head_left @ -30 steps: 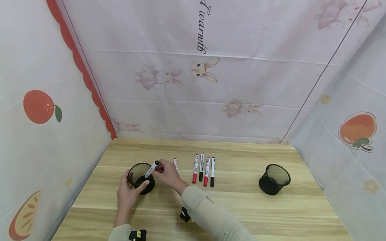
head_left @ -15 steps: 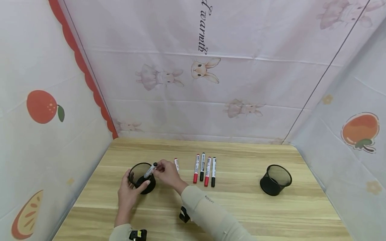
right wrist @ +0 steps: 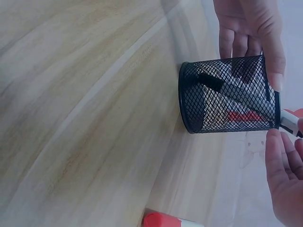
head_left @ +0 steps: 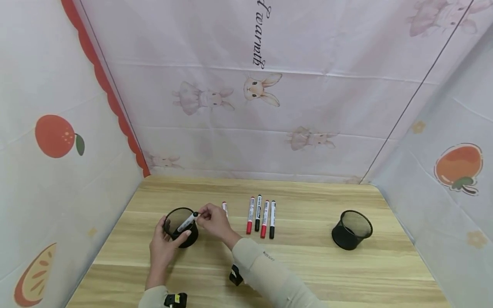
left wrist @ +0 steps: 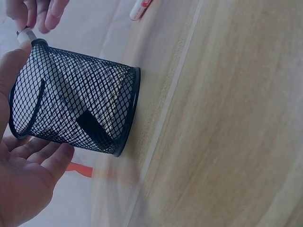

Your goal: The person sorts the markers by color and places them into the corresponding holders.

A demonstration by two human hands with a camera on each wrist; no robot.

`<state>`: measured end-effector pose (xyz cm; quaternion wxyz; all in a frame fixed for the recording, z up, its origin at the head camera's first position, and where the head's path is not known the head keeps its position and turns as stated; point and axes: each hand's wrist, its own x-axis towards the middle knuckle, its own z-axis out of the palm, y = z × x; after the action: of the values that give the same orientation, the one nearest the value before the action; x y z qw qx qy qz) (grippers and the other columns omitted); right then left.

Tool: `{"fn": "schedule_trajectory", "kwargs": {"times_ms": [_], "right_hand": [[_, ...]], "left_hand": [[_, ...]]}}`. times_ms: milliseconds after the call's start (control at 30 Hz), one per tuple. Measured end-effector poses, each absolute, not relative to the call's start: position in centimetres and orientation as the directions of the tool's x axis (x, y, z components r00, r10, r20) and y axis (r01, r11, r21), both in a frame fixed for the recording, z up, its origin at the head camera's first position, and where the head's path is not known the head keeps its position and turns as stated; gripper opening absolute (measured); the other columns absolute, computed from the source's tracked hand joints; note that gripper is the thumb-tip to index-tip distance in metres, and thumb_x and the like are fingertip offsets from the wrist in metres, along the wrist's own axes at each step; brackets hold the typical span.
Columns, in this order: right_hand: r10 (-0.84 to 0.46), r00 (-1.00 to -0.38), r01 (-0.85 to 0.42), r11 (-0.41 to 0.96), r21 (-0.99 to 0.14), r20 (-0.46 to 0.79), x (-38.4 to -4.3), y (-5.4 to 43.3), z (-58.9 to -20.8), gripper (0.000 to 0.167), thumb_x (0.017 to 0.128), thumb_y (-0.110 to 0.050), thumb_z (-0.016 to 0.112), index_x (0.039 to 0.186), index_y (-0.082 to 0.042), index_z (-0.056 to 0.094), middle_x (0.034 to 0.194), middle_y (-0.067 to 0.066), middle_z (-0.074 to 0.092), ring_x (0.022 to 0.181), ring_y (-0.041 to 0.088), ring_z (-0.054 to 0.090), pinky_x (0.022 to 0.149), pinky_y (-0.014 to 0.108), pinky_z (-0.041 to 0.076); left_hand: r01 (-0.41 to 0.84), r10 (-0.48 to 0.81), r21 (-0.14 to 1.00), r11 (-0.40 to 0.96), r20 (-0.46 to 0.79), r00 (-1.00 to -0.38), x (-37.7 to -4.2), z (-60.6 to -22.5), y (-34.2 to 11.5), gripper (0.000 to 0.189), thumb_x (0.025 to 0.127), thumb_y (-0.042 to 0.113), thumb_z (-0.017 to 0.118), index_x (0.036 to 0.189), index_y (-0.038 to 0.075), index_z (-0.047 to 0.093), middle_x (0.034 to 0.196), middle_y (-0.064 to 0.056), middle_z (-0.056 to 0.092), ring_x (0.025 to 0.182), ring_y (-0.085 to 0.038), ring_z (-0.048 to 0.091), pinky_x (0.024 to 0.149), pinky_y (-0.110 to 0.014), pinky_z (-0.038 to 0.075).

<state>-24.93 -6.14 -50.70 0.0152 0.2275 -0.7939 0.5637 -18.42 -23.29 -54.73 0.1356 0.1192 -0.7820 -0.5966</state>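
Observation:
My left hand holds a black mesh pen holder near its rim, thumb on the near side and fingers on the far side. A white whiteboard marker slants inside the holder, its black cap down at the base and its black-tipped end poking out over the rim. My right hand is at that upper end, thumb and fingertips pinching it. In the right wrist view the same marker shows through the mesh, with right-hand fingers right at the rim.
Red and black markers lie in a row at the middle of the wooden table. Another red marker lies partly hidden behind the right hand. A second mesh pen holder stands at right. Printed cloth walls enclose the table.
The marker has gone down into the pen holder and tilted more, its lower end now deep inside. Both hands have stayed nearly in place, the right now at the marker's end.

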Motion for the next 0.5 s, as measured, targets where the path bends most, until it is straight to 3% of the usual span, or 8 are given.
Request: {"fn": "schedule_trajectory", "kwargs": {"times_ms": [233,500], "right_hand": [[-0.394,-0.894,-0.353,0.322,-0.878,0.215,-24.0,-4.7,-49.5,0.019,0.083,-0.006,0.069,0.099,0.000,0.062,0.081,0.001,0.064,0.071,0.007,0.059,0.064,0.019,0.050],[-0.470,-0.879,-0.337,0.498,-0.799,0.078,-23.8,-3.7,-48.4,0.029,0.082,-0.013,0.070,0.110,-0.009,0.061,0.101,0.011,0.063,0.084,0.015,0.061,0.068,0.024,0.050]], "left_hand": [[-0.037,-0.341,0.963,0.269,0.059,-0.938,-18.5,-54.7,-23.3,0.102,0.069,0.034,0.083,0.146,0.005,0.022,0.143,-0.022,0.032,0.128,-0.039,0.033,0.104,-0.045,0.031],[-0.050,-0.346,0.961,0.272,0.049,-0.937,-18.2,-54.5,-23.3,0.104,0.069,0.037,0.082,0.147,0.007,0.020,0.144,-0.022,0.032,0.127,-0.042,0.033,0.104,-0.046,0.031]]}}
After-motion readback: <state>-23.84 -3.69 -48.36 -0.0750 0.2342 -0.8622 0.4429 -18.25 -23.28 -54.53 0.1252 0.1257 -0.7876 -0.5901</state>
